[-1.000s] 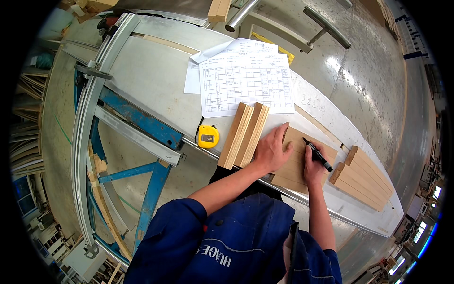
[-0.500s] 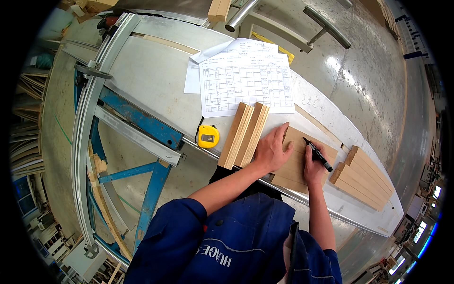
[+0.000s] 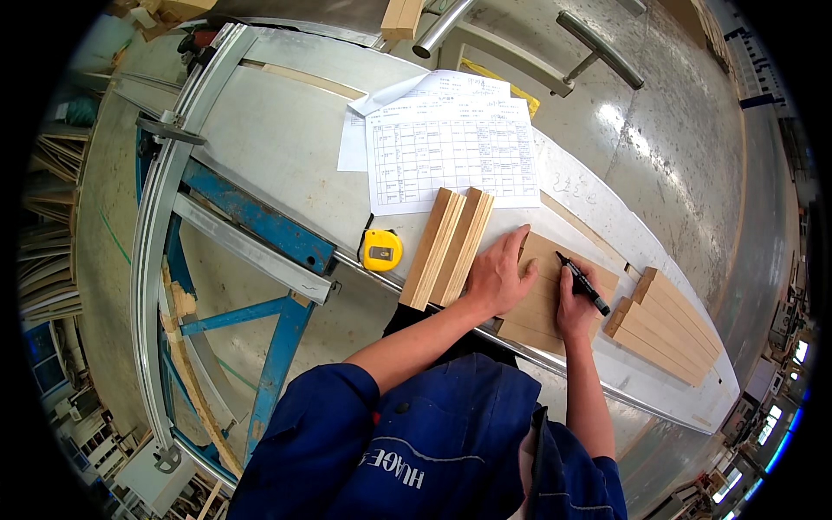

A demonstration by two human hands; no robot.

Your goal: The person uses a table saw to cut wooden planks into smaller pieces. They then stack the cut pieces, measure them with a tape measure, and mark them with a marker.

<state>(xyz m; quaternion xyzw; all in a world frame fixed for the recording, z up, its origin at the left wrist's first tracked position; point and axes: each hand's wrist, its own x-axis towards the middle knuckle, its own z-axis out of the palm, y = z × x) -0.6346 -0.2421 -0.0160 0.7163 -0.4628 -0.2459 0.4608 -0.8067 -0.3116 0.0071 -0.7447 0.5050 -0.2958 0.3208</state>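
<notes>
My right hand [image 3: 572,305] holds a black marker pen [image 3: 591,290], its tip pointing up and left, low over a group of light brown wooden strips [image 3: 536,319] lying side by side. Whether the tip touches the wood I cannot tell. Resting at the left edge of those strips is my left hand [image 3: 497,277], fingers stretched out and thumb apart. Just left of it, two plywood strips [image 3: 433,251] show their layered edges. On the right, another bunch of wooden strips [image 3: 667,328] lies close together, their ends staggered.
Printed sheets with a table [image 3: 451,160] lie beyond the plywood. A yellow tape measure [image 3: 381,250] sits by the near edge of the grey machine table [image 3: 286,121]. A metal rail [image 3: 160,260] and blue frame [image 3: 282,373] stand at left, a metal tube [image 3: 598,50] beyond.
</notes>
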